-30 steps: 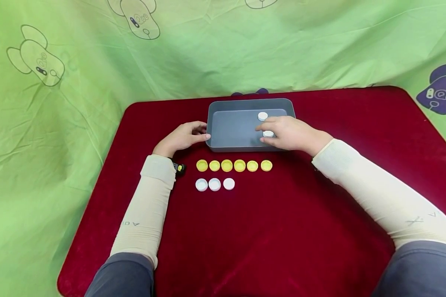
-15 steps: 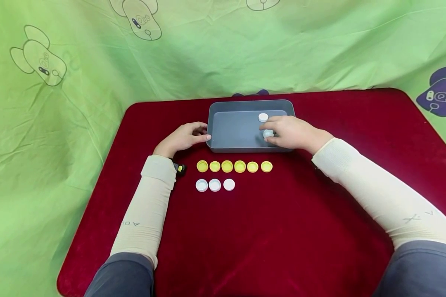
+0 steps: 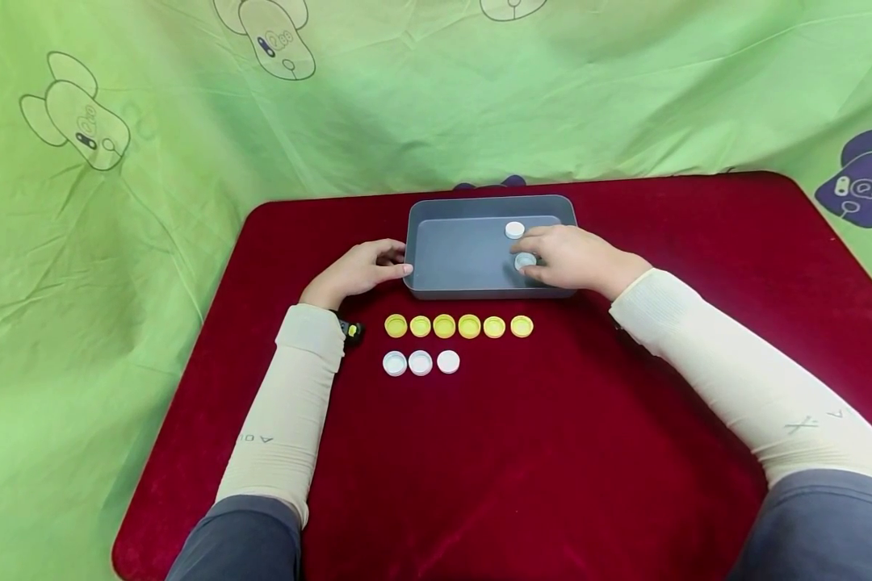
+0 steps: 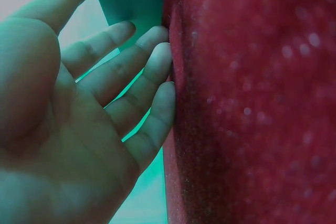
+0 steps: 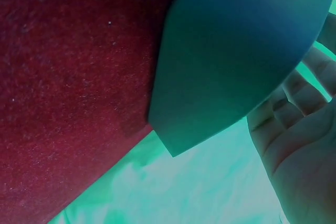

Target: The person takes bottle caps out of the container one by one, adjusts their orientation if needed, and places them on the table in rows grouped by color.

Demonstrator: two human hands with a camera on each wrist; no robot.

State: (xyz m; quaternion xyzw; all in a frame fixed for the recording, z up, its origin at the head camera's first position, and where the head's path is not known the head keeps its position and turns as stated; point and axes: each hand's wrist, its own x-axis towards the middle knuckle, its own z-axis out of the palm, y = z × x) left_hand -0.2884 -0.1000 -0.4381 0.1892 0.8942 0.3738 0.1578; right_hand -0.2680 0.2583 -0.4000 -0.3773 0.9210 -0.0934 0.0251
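My left hand (image 3: 363, 266) rests at the left end of a grey tray (image 3: 458, 278), its thumb at the rim; the left wrist view shows its fingers (image 4: 118, 69) extended beside the tray wall. Over the tray's right part, my right hand (image 3: 570, 258) pinches a white bottle cap (image 3: 526, 261) between thumb and fingers, the cap's hollow side showing. Another white cap (image 3: 514, 230) lies behind it on the tray floor, smooth top up. In the right wrist view, the tray wall (image 5: 220, 72) hides the fingertips and cap.
In front of the tray runs a row of several yellow caps (image 3: 444, 326), hollow sides up. Closer to me lie three white caps (image 3: 421, 363), the rightmost with its smooth top up. A red cloth (image 3: 552, 452) covers the table; green fabric (image 3: 436, 97) hangs behind.
The white cap at my right hand has turned from smooth top up to hollow side up, while the fingers shifted slightly around it. My left hand keeps its place at the tray.
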